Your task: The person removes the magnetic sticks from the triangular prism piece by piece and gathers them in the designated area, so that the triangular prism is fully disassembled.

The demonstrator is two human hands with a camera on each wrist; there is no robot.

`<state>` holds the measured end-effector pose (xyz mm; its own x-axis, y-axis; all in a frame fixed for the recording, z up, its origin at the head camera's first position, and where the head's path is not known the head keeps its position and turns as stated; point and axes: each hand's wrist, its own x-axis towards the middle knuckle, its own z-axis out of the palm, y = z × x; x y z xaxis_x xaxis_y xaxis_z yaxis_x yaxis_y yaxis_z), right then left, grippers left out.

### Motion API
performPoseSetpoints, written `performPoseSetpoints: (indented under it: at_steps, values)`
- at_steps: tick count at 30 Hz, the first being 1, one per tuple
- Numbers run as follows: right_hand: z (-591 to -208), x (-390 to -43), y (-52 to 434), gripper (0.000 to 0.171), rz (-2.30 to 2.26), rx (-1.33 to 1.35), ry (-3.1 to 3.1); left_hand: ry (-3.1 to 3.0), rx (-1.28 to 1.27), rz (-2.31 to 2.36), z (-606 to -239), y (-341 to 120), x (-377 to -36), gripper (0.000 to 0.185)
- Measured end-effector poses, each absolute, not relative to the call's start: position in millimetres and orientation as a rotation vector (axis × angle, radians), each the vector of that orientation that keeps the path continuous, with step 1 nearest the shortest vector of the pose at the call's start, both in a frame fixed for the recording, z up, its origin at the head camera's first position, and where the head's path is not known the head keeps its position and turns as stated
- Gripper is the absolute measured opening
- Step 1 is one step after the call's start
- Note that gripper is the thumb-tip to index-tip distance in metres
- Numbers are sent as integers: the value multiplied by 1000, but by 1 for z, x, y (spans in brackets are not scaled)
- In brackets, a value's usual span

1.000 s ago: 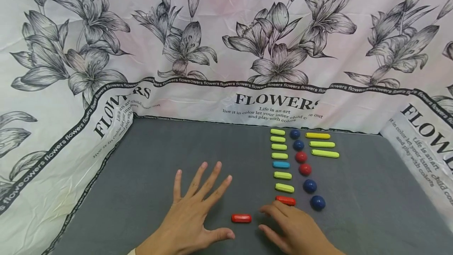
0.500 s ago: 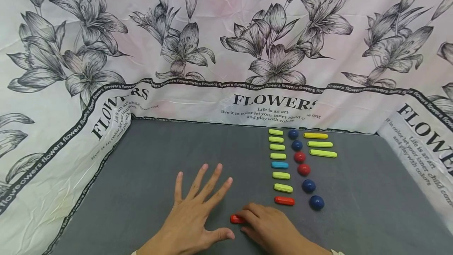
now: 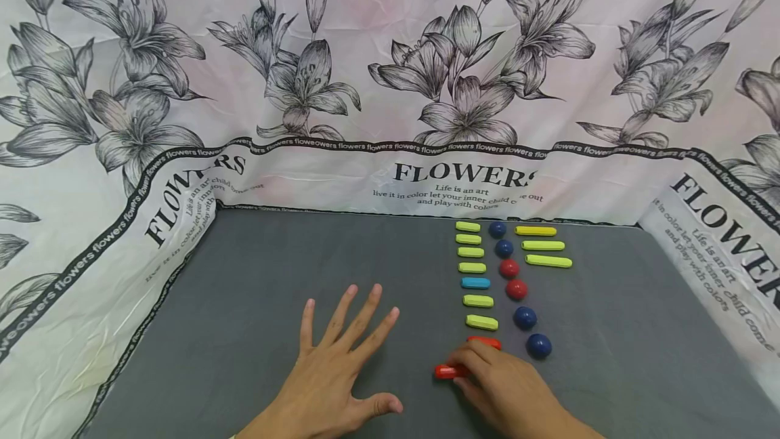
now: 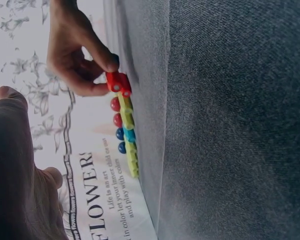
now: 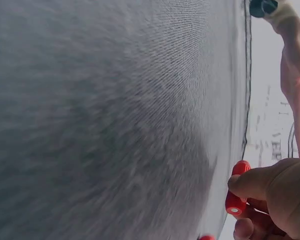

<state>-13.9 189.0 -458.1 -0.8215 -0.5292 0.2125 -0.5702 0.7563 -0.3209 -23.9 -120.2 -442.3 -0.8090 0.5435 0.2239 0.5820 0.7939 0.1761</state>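
My right hand [image 3: 508, 388] pinches a short red magnetic stick [image 3: 447, 372] between thumb and fingers, just above or on the grey mat. A silvery dot marks the end of the held stick [image 5: 234, 204] in the right wrist view. Close behind the fingers lies a second red stick [image 3: 486, 341], partly covered by them. It ends a column of short sticks, mostly yellow-green [image 3: 481, 322], with one blue stick [image 3: 475, 283] among them. To the left, my left hand [image 3: 332, 374] holds nothing; its fingers are spread and straight over the mat.
Blue balls [image 3: 539, 345] and red balls [image 3: 516, 289] form a column right of the short sticks. Farther right lie 3 longer yellow and yellow-green sticks [image 3: 548, 261]. The grey mat [image 3: 274, 249] meets a flower-printed cloth [image 3: 341, 181] at the back and sides.
My right hand came left to the loose red stick, took hold of it and carried it right, near the column's front end. The left hand stayed put. The head view shifted slightly.
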Motion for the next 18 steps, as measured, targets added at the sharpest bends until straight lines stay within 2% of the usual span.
performPoseSetpoints:
  at_steps: [9,18]
  values:
    - [-461,-5,216,37,539,770,-2849,-2850,-886,-346,-442,-122,-24,102]
    - [-466,-5,222,37,576,744,-2883,-2855,-886,-372,-444,-123,-23,104]
